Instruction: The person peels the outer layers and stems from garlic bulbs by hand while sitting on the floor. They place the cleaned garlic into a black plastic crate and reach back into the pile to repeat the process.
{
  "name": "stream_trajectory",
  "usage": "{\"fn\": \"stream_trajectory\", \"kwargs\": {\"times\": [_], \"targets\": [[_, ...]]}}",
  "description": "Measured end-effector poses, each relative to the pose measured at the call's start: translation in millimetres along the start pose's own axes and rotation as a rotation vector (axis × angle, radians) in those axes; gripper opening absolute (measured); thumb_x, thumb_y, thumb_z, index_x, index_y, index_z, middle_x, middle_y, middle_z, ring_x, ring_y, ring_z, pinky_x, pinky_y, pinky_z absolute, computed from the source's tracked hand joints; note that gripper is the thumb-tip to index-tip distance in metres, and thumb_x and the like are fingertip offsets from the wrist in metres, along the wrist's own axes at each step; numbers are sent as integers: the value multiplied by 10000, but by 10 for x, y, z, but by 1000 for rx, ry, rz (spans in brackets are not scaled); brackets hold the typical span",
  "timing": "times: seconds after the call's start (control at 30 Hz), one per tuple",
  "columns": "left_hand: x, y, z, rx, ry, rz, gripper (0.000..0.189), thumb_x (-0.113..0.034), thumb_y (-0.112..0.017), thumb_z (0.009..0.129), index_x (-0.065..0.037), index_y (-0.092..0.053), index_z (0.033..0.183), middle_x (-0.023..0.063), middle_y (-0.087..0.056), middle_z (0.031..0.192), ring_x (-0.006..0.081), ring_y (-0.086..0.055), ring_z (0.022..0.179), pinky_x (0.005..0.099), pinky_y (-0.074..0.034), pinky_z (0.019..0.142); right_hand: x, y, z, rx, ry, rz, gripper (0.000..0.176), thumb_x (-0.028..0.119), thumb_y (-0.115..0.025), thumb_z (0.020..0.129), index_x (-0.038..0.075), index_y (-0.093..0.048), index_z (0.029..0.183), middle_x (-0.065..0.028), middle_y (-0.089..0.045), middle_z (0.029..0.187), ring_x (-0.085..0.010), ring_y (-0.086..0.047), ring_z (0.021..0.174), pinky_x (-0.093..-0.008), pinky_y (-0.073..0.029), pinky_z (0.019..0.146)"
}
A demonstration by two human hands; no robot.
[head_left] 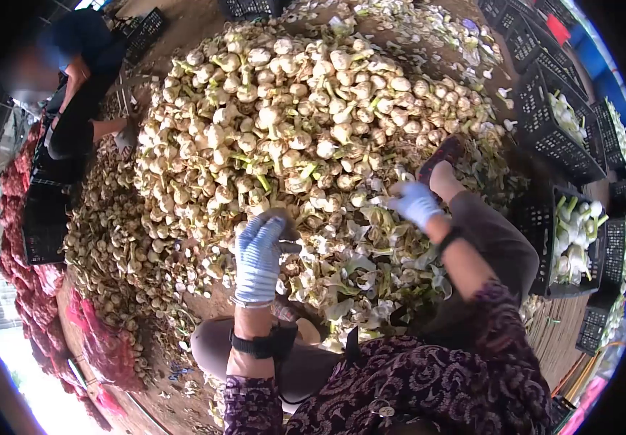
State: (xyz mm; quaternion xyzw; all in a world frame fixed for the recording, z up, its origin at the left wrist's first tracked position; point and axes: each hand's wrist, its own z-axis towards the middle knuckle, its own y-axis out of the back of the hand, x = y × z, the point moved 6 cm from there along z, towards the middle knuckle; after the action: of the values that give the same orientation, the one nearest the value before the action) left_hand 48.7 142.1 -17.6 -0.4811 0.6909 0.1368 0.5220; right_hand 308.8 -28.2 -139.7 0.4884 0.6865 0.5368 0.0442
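Note:
My left hand [257, 255], in a blue-and-white striped glove, is closed over the near side of a big heap of garlic bulbs [269, 119]. At its fingers shows a dark, curved tool [282, 223], perhaps a blade; a short grey stub [290, 248] sticks out beside the palm. My right hand [416, 204], gloved alike, is over the heap's right side near my shoe. Motion smears its fingers, and a pale blur at their tips cannot be made out. Below and between both hands lie loose leaves and peelings [371, 279].
Black crates [574, 243] with trimmed garlic line the right side. Another person [84, 69] sits at the upper left by the heap. Red mesh sacks [106, 341] lie on the left. My shoe [440, 156] rests against the heap. Skins litter the floor beyond.

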Motion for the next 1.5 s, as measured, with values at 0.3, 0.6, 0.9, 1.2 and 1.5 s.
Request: {"fn": "stream_trajectory", "kwargs": {"times": [0.3,0.6,0.9,1.2,1.5], "targets": [[-84,-88,-33,0,55,319,198,-88,-550,834,8,-611,996,46,-620,756,103,-584,662,217,-472,608,24,-1171,641,-134,-129,217,199,182,-651,779,44,-648,922,-103,-648,736,-206,-615,624,-303,-499,572],[281,-392,-32,335,-35,500,470,-18,-676,723,-3,-497,1158,68,-602,928,132,-579,816,255,-493,733,1159,-95,-558,205,100,1279,136,126,-648,753,18,-651,836,-39,-630,791,-125,-580,705,-237,-469,642],[-44,-560,-341,176,-585,845,422,-44,-727,667,-57,-536,1043,81,-601,936,190,-598,819,301,-495,734,1427,-212,-875,129,31,1660,403,148,-656,782,-21,-527,1124,-46,-582,919,-139,-577,753,-254,-482,636],[-227,-476,-537,182,-632,765,394,-75,-744,682,-40,-534,1014,80,-600,907,167,-598,815,291,-502,712,1612,-16,-1024,170,181,1575,418,26,-642,741,-31,-518,1136,-26,-584,847,-117,-577,743,-216,-479,664],[156,-232,-391,330,128,-549,282,-93,-666,776,-11,-528,1007,114,-617,877,235,-637,749,335,-571,534,1891,420,-1265,-171,655,823,433,-80,-528,682,14,-551,1104,-33,-606,1009,-90,-569,843,-222,-476,756]]}}
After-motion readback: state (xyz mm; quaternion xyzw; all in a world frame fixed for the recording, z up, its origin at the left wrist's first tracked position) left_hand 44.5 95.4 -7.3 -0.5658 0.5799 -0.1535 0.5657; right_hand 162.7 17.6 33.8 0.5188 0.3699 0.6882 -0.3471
